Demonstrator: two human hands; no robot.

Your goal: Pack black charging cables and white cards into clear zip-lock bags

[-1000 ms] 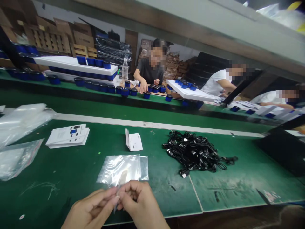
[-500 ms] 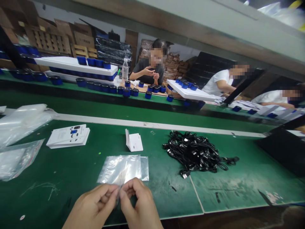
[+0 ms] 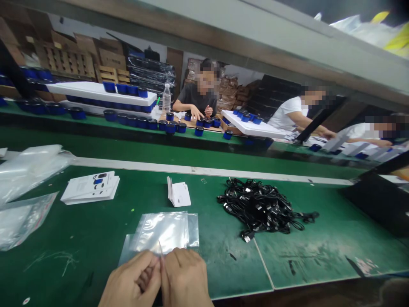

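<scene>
My left hand (image 3: 131, 279) and my right hand (image 3: 185, 277) meet at the bottom of the view, fingers pinched together on a thin strip of clear plastic (image 3: 160, 251). That strip looks like the edge of a clear plastic bag (image 3: 134, 247), which spreads out from my fingers over the green workbench (image 3: 79, 251). Just beyond my hands lies a small stack of clear zip bags (image 3: 164, 232), partly under that bag. My fingers hide the lower part of the strip.
A stack of white printed cards (image 3: 91, 187), a small white booklet pile (image 3: 178, 194) and a heap of black cables (image 3: 262, 207) lie ahead. Large clear bags (image 3: 28, 172) sit left. Beyond a belt, co-workers (image 3: 198, 96) sit among blue round tins (image 3: 170, 128).
My hands have come closer together and shifted slightly right. A clear bag now spreads to the lower left of the stack, and the view has tilted a little.
</scene>
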